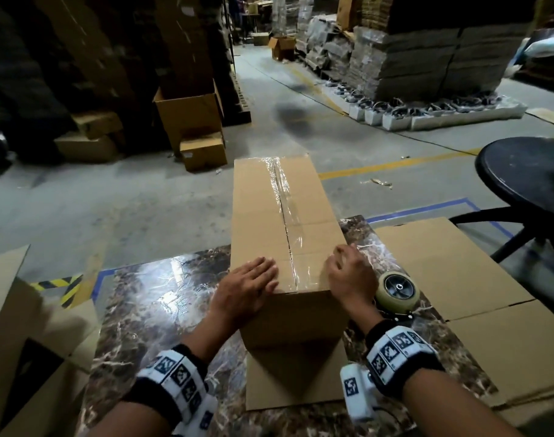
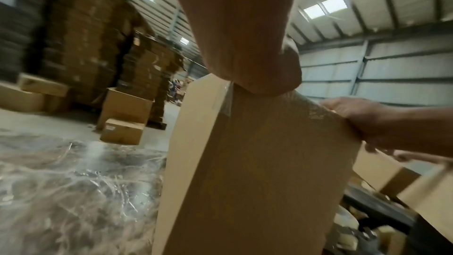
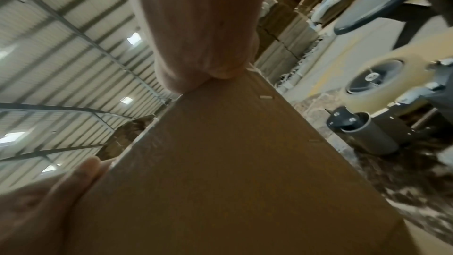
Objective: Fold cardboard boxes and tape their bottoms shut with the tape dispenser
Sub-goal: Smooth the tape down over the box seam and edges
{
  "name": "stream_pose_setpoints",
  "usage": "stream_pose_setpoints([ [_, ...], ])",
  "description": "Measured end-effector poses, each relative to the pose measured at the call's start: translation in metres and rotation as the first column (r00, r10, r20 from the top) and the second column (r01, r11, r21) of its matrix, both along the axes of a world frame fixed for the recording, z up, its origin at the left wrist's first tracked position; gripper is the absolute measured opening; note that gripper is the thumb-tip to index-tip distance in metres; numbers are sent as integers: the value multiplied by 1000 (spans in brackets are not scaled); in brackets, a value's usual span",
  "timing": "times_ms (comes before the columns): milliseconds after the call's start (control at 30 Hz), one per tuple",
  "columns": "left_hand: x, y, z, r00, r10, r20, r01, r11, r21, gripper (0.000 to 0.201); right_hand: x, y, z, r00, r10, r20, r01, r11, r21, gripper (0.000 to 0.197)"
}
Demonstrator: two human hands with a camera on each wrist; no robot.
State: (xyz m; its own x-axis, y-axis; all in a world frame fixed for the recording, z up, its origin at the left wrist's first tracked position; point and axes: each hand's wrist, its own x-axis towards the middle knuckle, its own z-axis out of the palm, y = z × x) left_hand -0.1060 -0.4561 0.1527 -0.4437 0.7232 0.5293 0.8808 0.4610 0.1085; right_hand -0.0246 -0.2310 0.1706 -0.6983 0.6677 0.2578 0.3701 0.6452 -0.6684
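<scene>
A long cardboard box [image 1: 256,209] stands on the marble table [image 1: 149,304], and clear tape [image 1: 290,212] runs along its top seam. My left hand [image 1: 253,280] lies flat, fingers straight, on the near left part of the top. My right hand [image 1: 348,269] sits at the near right top edge with fingers curled over it; the left wrist view shows the right hand [image 2: 363,117] gripping that edge. The tape dispenser [image 1: 397,291] with its roll lies on the table just right of the box, behind my right wrist; it also shows in the right wrist view, tape dispenser [image 3: 377,84].
Flat cardboard sheets [image 1: 458,272] cover the table's right side, and more cardboard [image 1: 11,310] lies at the left. A black round stool [image 1: 528,175] stands at the right. Open boxes [image 1: 190,121] and pallets of flat cardboard [image 1: 427,58] stand on the floor beyond.
</scene>
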Motion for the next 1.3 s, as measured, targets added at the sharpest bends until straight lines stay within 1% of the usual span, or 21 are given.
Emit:
stream_pose_setpoints([
  [67,7,6,-10,979,190,73,-202,947,250,42,1,-2,-4,997,-76,-25,76,997,0,23],
  [133,14,15,-16,912,328,247,-405,817,410,38,-1,-2,-9,989,-124,-75,123,992,-16,25],
  [200,23,23,-16,786,369,496,-608,603,516,38,-2,-5,-14,975,-171,-143,166,985,-46,31],
  [267,30,33,-12,667,324,671,-744,351,569,40,-2,-8,-15,948,-238,-212,218,969,-113,32],
  [333,34,43,-8,600,218,770,-799,115,590,43,-1,-10,-15,907,-329,-262,268,933,-242,28],
  [400,34,50,-7,547,126,828,-827,-74,558,44,-1,-12,-16,871,-417,-259,299,870,-392,31],
  [533,32,58,-10,425,101,900,-864,-252,436,44,-2,-15,-16,837,-494,-234,314,785,-533,35],
  [667,28,65,-12,311,69,948,-885,-344,315,51,-2,-16,-16,840,-511,-181,342,759,-554,36],
  [733,30,66,-10,273,16,962,-908,-327,263,59,-1,-14,-21,870,-481,-110,350,758,-550,41],
  [767,34,64,-7,255,-19,967,-926,-291,239,61,2,-11,-20,890,-451,-66,344,759,-553,41],
  [833,46,55,-2,231,-25,973,-961,-160,224,69,9,-6,-14,936,-351,21,302,773,-557,42],
  [867,51,49,0,249,59,967,-965,-70,253,77,13,-5,-12,958,-281,52,266,813,-518,47],
  [900,54,41,3,317,190,929,-948,32,317,83,16,-4,-7,976,-210,49,211,881,-423,55],
  [967,47,31,12,554,464,691,-832,308,461,76,14,-9,1,997,-72,-22,70,993,-95,66],
  [1033,33,34,23,760,514,397,-649,630,427,66,5,-23,8,996,88,-22,-83,985,153,67],
  [1067,26,38,23,816,487,312,-574,747,335,63,1,-31,7,988,157,17,-156,961,229,65],
  [1100,22,40,23,848,459,264,-517,827,222,62,0,-40,6,975,210,71,-221,933,285,64],
  [1133,20,42,20,860,444,250,-478,873,95,61,-2,-47,2,959,241,147,-277,906,321,63],
  [1200,20,38,11,874,435,216,-421,900,-111,58,-3,-49,-8,934,232,271,-325,864,384,60],
  [1233,20,34,7,886,423,188,-397,904,-161,56,-2,-44,-12,933,212,290,-322,852,413,59],
  [1300,20,23,1,913,386,133,-366,918,-153,51,3,-26,-13,950,133,284,-246,876,414,64],
])
